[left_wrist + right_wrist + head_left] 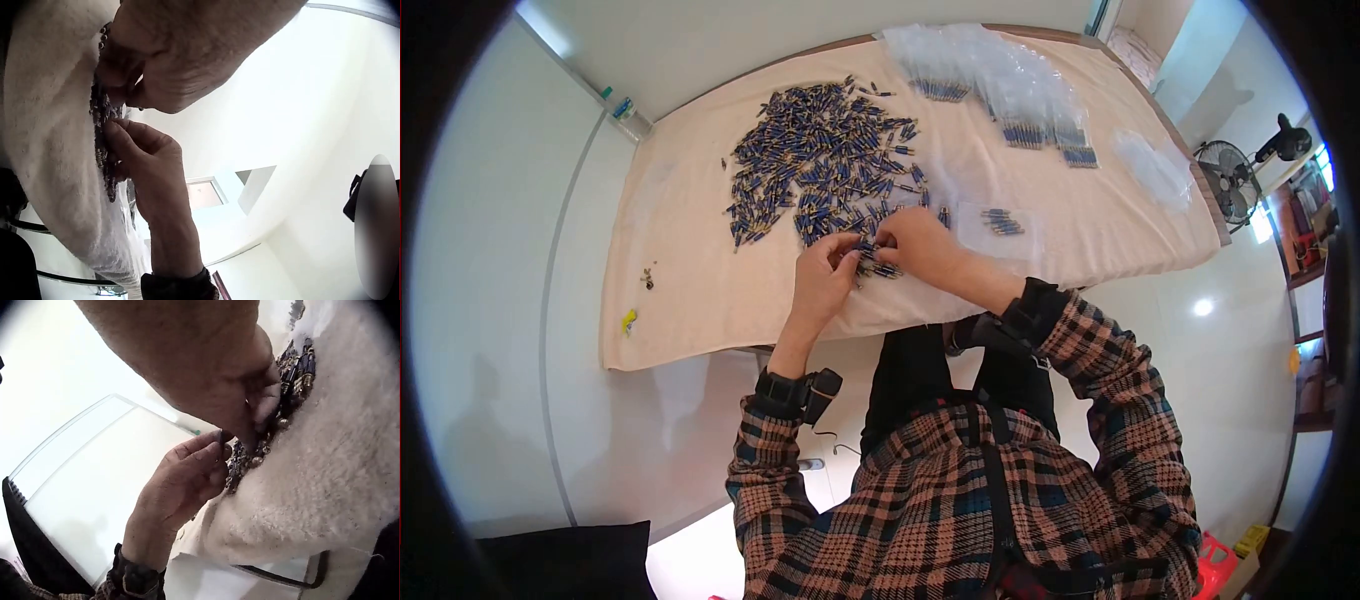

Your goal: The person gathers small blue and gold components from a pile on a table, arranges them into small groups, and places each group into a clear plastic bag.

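Small blue-and-gold plug-like pieces [830, 145] lie in a broad, loose heap on a cream cloth [680, 290]. At the heap's near edge both hands work close together over a small group of pieces [887, 270]. My left hand [824, 278] pinches a dark piece between thumb and fingertips; in the right wrist view the left hand [181, 472] shows this grip from the side. With curled fingers, my right hand [925, 243] pinches among the pieces just to the right. In the left wrist view the right hand's thumb and forefinger [119, 128] meet at the pieces.
Clear plastic bags [970, 60] with rows of pieces lie at the back right. Nearer, a flat bag carries several pieces [1002, 222]. Further right is another clear bag [1152, 170]. A bottle [628, 115] stands at the left edge, and a yellow scrap [629, 322] lies at front left.
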A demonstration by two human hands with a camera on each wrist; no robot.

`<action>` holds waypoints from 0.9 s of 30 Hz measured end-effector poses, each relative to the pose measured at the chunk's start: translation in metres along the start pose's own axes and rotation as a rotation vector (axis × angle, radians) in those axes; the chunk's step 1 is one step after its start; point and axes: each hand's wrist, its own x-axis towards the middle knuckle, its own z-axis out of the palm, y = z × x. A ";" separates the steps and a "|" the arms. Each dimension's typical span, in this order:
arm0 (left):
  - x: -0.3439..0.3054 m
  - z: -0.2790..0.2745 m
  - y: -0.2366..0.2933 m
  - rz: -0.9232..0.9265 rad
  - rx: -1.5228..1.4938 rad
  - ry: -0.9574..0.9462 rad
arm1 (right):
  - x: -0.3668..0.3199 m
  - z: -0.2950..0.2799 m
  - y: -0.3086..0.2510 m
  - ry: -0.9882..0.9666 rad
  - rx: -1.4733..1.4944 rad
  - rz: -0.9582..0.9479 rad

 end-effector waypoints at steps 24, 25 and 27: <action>-0.009 0.017 0.019 -0.062 -0.338 -0.059 | -0.012 -0.024 -0.008 -0.024 0.613 0.224; -0.009 0.017 0.019 -0.062 -0.335 -0.060 | -0.012 -0.023 -0.006 -0.034 0.666 0.235; -0.009 0.017 0.022 -0.057 -0.381 -0.107 | -0.014 -0.027 -0.009 -0.042 0.720 0.245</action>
